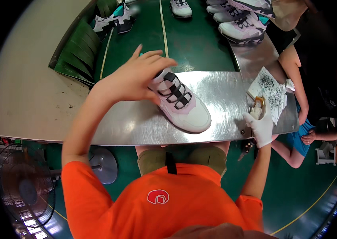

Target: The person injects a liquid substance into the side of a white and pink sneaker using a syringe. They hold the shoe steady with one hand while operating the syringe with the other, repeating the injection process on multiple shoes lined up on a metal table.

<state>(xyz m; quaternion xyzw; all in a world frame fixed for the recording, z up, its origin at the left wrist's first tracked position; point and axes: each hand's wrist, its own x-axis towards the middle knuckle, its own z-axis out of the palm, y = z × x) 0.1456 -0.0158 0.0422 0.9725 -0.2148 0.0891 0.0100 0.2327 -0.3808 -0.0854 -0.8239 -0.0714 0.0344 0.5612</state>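
Observation:
A white and pale pink sneaker [188, 113] with black laces lies on the metal tabletop in front of me, its toe toward the lower right. My left hand [138, 79], bare, is over its heel end with the fingers spread. The thumb is close beside the upper; whether it touches is hard to tell. On the right, my right hand [260, 125] wears a white glove and is closed around a small tan and whitish lump [257, 107], whose kind I cannot make out. Just beyond that hand lies a white sheet [270, 87] covered in dark specks.
Several similar sneakers [242, 30] are piled at the far right. Another shoe [181, 8] sits on the green belt [200, 51], and more shoes [116, 20] stand near green flaps [77, 49]. A person [297, 75] sits at the right. A fan [27, 189] stands lower left.

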